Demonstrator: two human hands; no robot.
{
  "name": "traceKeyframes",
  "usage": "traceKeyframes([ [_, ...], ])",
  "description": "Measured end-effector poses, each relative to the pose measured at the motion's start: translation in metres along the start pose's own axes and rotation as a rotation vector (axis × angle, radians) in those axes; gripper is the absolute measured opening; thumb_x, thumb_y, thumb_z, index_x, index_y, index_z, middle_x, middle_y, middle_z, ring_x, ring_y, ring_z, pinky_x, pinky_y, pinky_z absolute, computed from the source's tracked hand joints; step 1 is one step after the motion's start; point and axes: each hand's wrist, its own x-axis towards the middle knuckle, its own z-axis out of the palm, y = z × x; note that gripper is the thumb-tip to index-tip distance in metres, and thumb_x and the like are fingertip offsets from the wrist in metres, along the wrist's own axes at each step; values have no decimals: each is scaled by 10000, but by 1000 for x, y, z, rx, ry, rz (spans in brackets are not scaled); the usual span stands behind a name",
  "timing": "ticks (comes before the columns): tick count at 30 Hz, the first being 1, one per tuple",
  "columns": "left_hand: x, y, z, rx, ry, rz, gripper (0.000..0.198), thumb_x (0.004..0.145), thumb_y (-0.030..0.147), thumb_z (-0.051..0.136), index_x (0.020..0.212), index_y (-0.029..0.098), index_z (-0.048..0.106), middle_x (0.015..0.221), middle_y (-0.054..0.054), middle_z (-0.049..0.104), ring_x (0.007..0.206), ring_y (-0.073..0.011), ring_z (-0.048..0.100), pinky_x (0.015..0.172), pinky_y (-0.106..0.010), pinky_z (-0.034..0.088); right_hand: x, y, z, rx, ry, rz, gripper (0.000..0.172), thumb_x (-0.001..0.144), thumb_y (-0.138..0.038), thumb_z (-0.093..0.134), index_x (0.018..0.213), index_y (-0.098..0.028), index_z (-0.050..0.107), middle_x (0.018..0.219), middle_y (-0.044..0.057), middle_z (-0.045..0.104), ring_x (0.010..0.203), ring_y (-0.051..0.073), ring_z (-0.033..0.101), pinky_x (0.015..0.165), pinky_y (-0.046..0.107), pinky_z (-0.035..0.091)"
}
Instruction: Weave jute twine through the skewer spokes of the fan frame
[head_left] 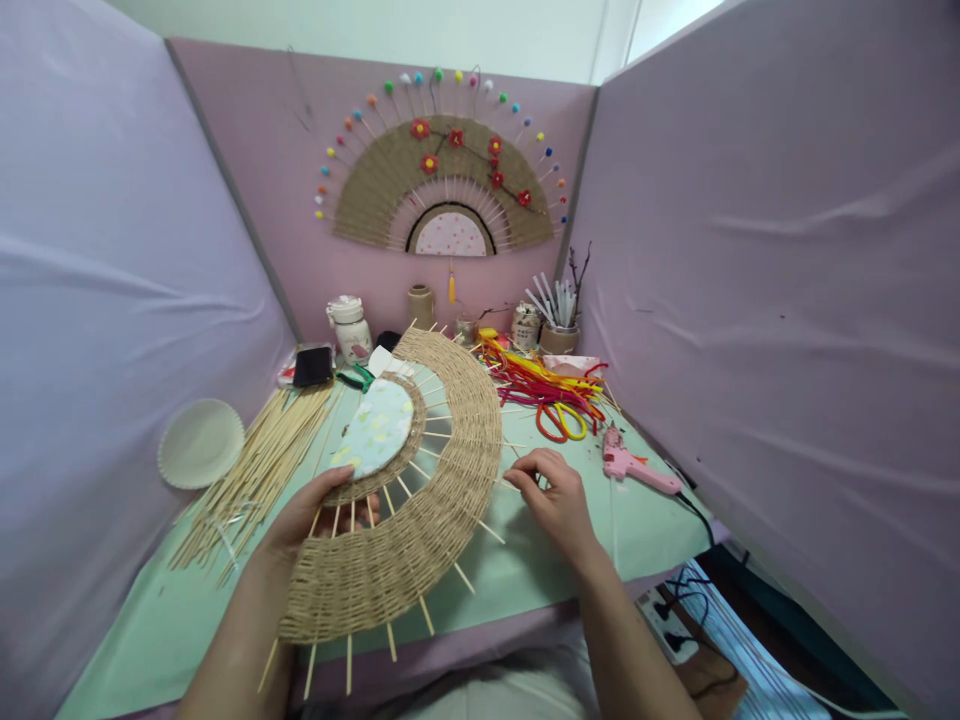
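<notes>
Tan fan (pixel 471 440), left fingers (pixel 334 480) clasping inner band (pixel 418 412), right fingers (pixel 528 480) pinching a stick (pixel 501 483)

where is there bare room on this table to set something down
Front left, between the wooden sticks and left forearm; and right, between the pink glue gun and the table's front edge. Crowded: the back, with pipe cleaners and jars; the woven fan hides much of the middle.

Craft workspace, lilac draped partitions (pixel 765 260), decorated fan (pixel 375 185) hung up, pink glue gun (pixel 636 468), pipe cleaners (pixel 534 380), thin sticks (pixel 259 465)
</notes>
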Motion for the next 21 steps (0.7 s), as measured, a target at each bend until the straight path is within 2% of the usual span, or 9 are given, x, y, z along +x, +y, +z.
traceKeyframes([
  [4,6,-1,-9,7,-52,-18,286,794,286,557,592,115,664,541,-100,664,445,-194,606,419,-270,500,3,-2,6,4,-25,-18,228,873,-276,601,658,-205,571,639,1,607,654,161,530,709,315,398],
  [8,15,14,-25,33,-81,-44,283,756,353,603,629,111,677,572,-109,669,476,-207,622,463,-291,521,25,-4,6,-8,-140,-67,181,899,-266,560,734,-212,607,701,9,631,702,167,550,732,310,391],
  [10,20,28,-35,52,-77,8,280,735,363,624,645,104,680,587,-118,674,492,-206,630,454,-274,514,45,-4,10,-2,-204,-104,151,902,-257,552,777,-215,625,744,9,650,719,166,563,747,307,385],
  [13,29,48,-50,67,-44,146,233,702,337,648,624,118,668,554,-95,660,462,-189,612,421,-251,494,74,0,24,15,-233,-133,151,904,-268,546,793,-215,634,772,10,668,740,168,578,764,307,378],
  [17,43,56,-66,114,-16,169,212,684,323,657,642,116,679,572,-103,674,463,-199,624,430,-251,497,91,11,49,-98,-191,-116,217,897,-326,561,722,-207,604,732,3,664,740,170,577,866,351,323],
  [21,46,46,-77,88,24,100,186,691,312,674,684,128,694,633,-116,704,508,-225,650,479,-283,529,82,27,64,-224,-137,-98,195,914,-303,539,760,-209,614,794,11,671,822,180,576,909,372,273],
])
